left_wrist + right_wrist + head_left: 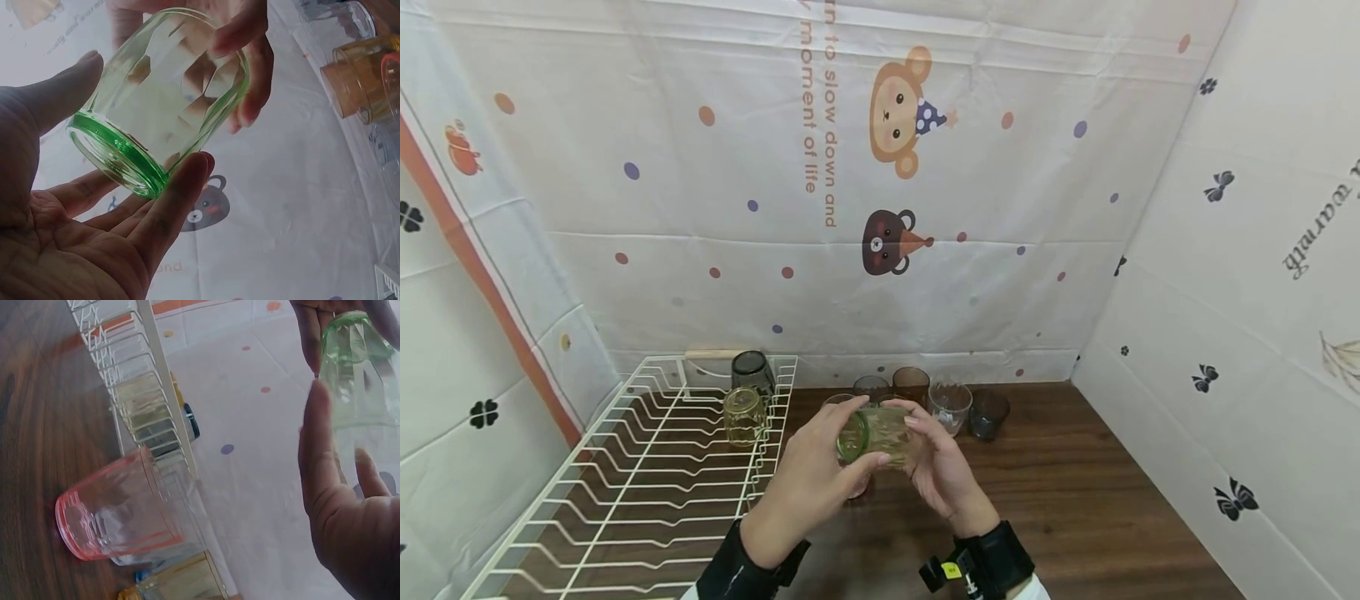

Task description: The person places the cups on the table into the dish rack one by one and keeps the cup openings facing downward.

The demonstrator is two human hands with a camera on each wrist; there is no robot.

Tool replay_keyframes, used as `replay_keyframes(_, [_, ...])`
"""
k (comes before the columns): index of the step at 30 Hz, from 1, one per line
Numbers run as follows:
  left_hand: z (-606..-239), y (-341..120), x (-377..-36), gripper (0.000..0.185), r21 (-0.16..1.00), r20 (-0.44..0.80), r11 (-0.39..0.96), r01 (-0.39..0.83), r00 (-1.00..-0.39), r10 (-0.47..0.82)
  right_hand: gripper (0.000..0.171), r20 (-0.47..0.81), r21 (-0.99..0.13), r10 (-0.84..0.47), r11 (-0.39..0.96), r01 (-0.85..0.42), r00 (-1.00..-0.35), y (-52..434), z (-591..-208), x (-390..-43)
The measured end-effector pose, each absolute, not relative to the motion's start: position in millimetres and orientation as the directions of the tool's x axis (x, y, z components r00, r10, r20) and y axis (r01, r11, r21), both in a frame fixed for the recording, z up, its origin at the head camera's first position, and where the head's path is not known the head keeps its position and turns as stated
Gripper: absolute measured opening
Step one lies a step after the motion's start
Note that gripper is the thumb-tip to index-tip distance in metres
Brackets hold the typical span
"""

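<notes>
A light green faceted glass [886,435] is held up in front of me between both hands, lying on its side with its thick base to the left. My left hand [812,471] grips the base end, thumb on the near side. At the rim end, my right hand [946,475] holds the glass between thumb and fingers. The left wrist view shows the deep green base [119,150] between left thumb and fingers. A pink glass [119,509] stands on the table below, mostly hidden behind the hands in the head view.
On the left stands a white wire dish rack [647,450], with a dark glass [752,372] and a yellow glass [744,417] upside down at its back right. An amber glass [912,385], a clear glass [951,407] and a dark tumbler [990,415] stand near the back cloth.
</notes>
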State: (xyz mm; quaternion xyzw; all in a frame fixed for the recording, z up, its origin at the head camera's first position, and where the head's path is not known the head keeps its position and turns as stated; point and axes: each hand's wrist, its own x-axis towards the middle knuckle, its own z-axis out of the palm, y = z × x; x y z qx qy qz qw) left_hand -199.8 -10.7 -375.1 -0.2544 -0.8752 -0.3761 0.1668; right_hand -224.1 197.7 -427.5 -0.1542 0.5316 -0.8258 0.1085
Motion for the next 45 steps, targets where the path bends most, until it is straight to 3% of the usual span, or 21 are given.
replay_keyframes(8, [-371,-22,-200,0.071,0.531,0.561,0.617,0.581,-0.787,0.258,0.058,0.148,-0.969,-0.275,-0.231,-0.084,-0.950,200,-424,-223])
replay_keyframes(16, [-366,-40,-203,0.070,0.523,0.554,0.658,0.542,-0.803,0.222,0.058,0.199,-0.959,-0.144,-0.234,-0.162,-0.969,208,-432,-227])
replay_keyframes(22, [-354,-58,-202,0.069,0.447,0.555,0.727,0.520,-0.799,0.231,0.054,0.207,-0.962,-0.008,-0.185,-0.202,-0.978,217,-435,-232])
replay_keyframes(34, [-344,-110,-219,0.070,0.303,0.411,0.861,0.409,-0.871,0.269,0.050,0.177,-0.968,0.115,-0.157,-0.194,-0.978,230,-432,-240])
replay_keyframes(45, [-369,-144,-254,0.073,0.194,0.260,0.903,0.383,-0.908,0.329,0.049,0.168,-0.969,0.129,-0.159,-0.187,-0.977,232,-432,-240])
